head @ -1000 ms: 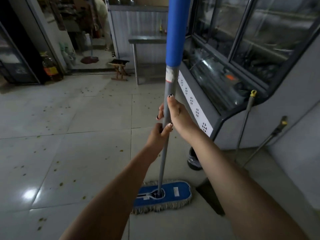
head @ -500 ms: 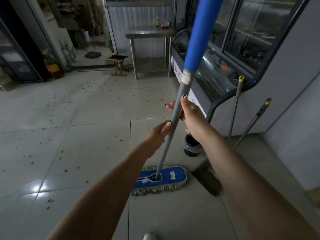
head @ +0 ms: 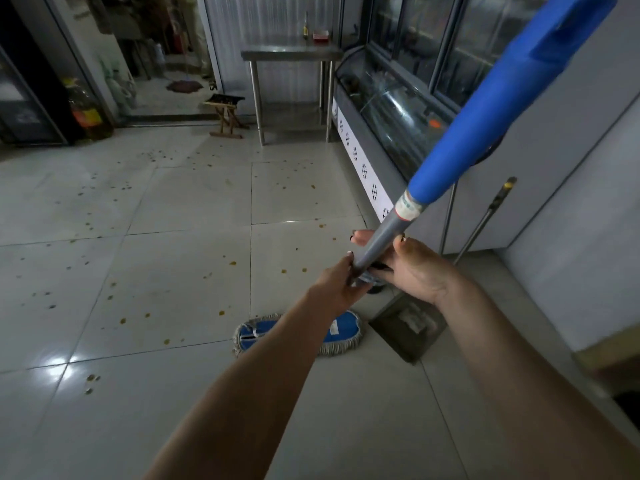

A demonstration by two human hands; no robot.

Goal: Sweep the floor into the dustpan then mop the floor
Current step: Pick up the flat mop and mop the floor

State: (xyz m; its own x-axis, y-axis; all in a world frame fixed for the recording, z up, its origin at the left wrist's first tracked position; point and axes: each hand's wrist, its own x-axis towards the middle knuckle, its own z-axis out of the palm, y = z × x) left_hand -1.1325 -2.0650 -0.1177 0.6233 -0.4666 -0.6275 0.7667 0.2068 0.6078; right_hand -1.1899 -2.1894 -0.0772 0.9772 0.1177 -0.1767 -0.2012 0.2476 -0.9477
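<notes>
One mop, left grip and right grip both clasping its handle, one dustpan, seemingly two poles

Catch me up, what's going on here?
A person grips the grey shaft of a mop handle with both hands, left hand just below the right hand. The mop head lies flat on the tiled floor, next to a dark dustpan. Small yellowish specks are scattered across the tiles, so sweeping looks unfinished.
</notes>
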